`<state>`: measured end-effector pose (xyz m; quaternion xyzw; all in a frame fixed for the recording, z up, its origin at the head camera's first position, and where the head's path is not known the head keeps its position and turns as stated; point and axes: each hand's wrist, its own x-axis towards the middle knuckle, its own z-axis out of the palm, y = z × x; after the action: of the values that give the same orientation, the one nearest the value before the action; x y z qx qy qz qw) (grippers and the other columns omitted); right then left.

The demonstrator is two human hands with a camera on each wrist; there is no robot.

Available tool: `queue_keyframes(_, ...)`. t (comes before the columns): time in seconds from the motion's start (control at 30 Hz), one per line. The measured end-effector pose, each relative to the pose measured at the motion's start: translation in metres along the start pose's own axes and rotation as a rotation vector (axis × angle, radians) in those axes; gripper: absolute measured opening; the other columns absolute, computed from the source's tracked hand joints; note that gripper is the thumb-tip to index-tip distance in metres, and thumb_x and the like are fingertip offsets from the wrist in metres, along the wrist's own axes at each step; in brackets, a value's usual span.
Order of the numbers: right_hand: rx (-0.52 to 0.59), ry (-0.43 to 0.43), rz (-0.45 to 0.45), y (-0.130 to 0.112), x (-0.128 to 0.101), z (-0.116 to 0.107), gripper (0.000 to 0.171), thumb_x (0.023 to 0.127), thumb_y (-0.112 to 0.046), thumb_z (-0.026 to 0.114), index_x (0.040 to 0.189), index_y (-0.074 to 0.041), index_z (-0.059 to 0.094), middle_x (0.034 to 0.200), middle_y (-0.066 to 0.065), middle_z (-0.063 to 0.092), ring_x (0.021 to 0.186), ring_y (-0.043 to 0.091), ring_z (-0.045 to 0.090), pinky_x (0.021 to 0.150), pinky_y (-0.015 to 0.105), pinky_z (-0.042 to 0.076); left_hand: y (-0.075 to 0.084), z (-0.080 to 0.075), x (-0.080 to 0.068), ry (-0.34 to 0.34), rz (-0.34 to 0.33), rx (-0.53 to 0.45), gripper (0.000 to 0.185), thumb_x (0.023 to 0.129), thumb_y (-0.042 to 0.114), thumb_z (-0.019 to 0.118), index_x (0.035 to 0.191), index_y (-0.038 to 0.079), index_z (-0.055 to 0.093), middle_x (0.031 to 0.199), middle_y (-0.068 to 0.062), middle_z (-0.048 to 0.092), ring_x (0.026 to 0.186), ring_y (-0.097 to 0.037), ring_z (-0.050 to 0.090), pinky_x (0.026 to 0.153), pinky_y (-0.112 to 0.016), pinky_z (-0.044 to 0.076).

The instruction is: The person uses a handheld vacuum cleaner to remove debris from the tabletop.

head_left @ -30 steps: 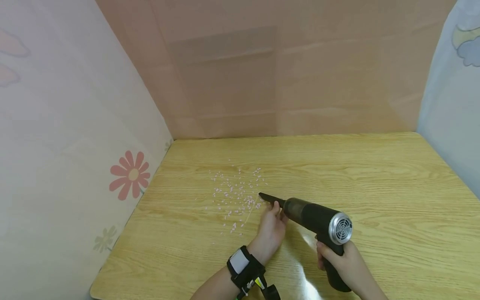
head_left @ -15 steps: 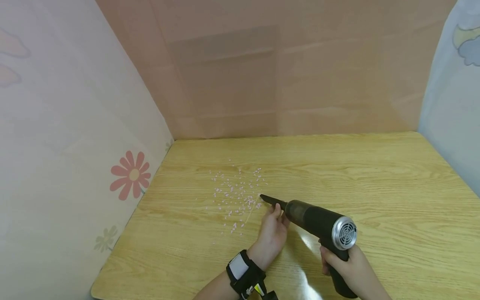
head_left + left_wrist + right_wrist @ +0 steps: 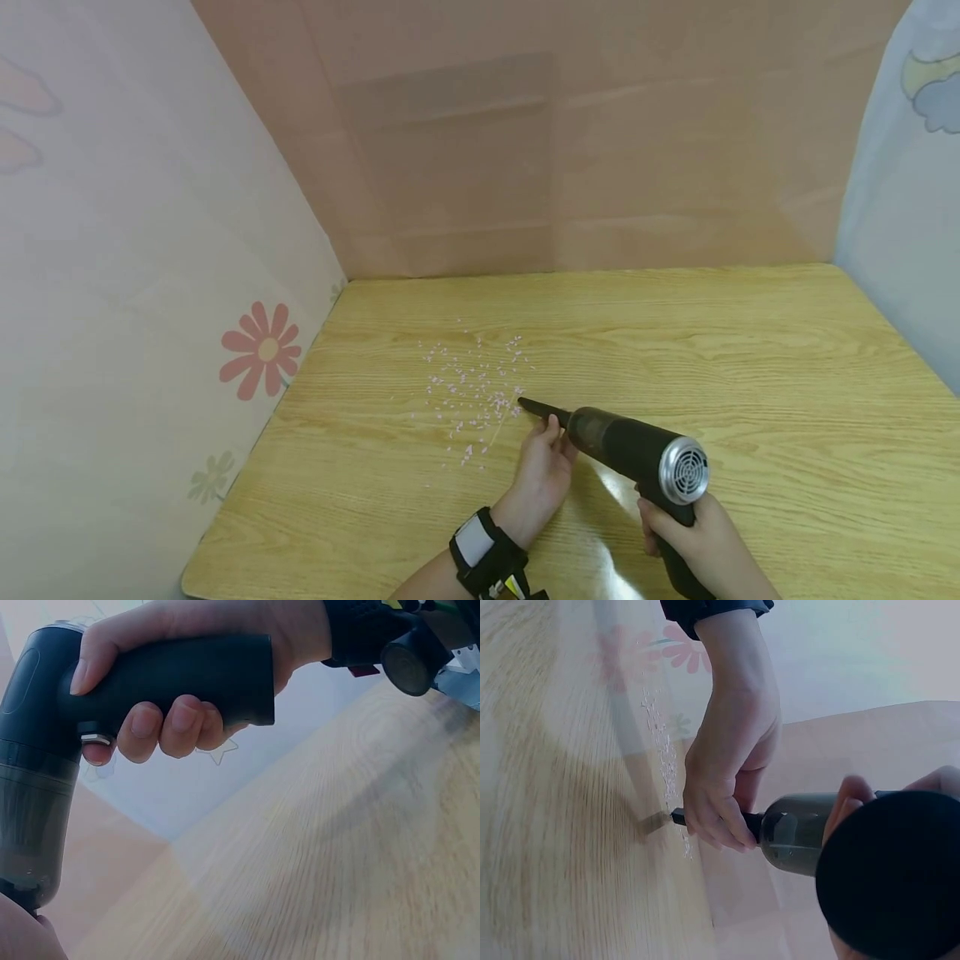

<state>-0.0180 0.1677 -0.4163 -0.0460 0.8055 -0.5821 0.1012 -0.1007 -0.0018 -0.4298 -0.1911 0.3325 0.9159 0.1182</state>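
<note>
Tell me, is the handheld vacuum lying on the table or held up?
Held up. The right hand grips the handheld vacuum by its handle, the left hand holds its nozzle, tilted down toward the pink crumbs.

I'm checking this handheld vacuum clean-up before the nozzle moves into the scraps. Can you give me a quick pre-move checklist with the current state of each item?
1. Right hand grips the vacuum handle: ok.
2. Left hand holds the nozzle near its base: ok.
3. Nozzle tip at the near edge of the pink scraps: ok.
4. Scraps lie in one patch on the table: ok.
5. Vacuum switched on: cannot tell.
6. Left fingers kept off the nozzle opening: ok.
</note>
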Motion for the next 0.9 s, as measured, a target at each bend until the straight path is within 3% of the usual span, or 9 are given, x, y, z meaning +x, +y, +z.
queue_keyframes(0.2, 0.012, -0.028, 0.006, 0.0, -0.002, -0.002, 0.024, 0.097, -0.008, 0.049, 0.111, 0.012, 0.047, 0.068, -0.007, 0.055, 0.058, 0.009, 0.057, 0.055, 0.026, 0.051, 0.0, -0.002, -0.002, -0.018, 0.001, 0.019, 0.048, 0.103, 0.013, 0.04, 0.142, -0.002, 0.016, 0.112, -0.003, 0.04, 0.09, -0.005, 0.053, 0.084, -0.013, 0.05)
queue_keyframes(0.43, -0.006, -0.025, -0.011, 0.001, -0.002, -0.001, 0.024, 0.097, -0.007, 0.05, 0.111, 0.012, 0.049, 0.067, -0.008, 0.056, 0.057, 0.008, 0.057, 0.056, 0.025, 0.05, 0.001, -0.003, -0.006, -0.009, 0.009, 0.013, 0.047, 0.102, 0.012, 0.041, 0.141, -0.003, 0.019, 0.111, -0.002, 0.042, 0.093, -0.005, 0.053, 0.086, -0.014, 0.049)
queue_keyframes(0.63, -0.02, -0.018, -0.05, 0.001, -0.002, -0.001, 0.02, 0.096, -0.005, 0.05, 0.108, 0.011, 0.05, 0.065, -0.007, 0.056, 0.057, 0.009, 0.057, 0.056, 0.024, 0.049, -0.002, -0.01, -0.006, -0.053, 0.041, -0.002, 0.055, 0.099, 0.017, 0.05, 0.141, -0.004, 0.022, 0.113, -0.003, 0.043, 0.094, -0.006, 0.053, 0.088, -0.014, 0.049)
queue_keyframes(0.73, -0.025, -0.021, -0.052, 0.001, -0.003, -0.001, 0.02, 0.096, -0.005, 0.051, 0.107, 0.011, 0.051, 0.064, -0.007, 0.057, 0.057, 0.008, 0.057, 0.056, 0.024, 0.048, 0.0, -0.008, -0.008, -0.044, 0.035, -0.004, 0.055, 0.1, 0.015, 0.048, 0.143, -0.005, 0.02, 0.113, -0.004, 0.043, 0.093, -0.006, 0.053, 0.087, -0.014, 0.05)
queue_keyframes(0.9, -0.025, -0.039, -0.024, -0.002, -0.004, -0.002, 0.02, 0.097, -0.007, 0.05, 0.107, 0.01, 0.05, 0.064, -0.006, 0.058, 0.058, 0.008, 0.058, 0.056, 0.024, 0.048, 0.003, -0.004, -0.011, -0.003, 0.014, 0.009, 0.037, 0.102, 0.01, 0.041, 0.134, -0.002, 0.027, 0.105, -0.001, 0.045, 0.088, -0.004, 0.053, 0.082, -0.012, 0.05)
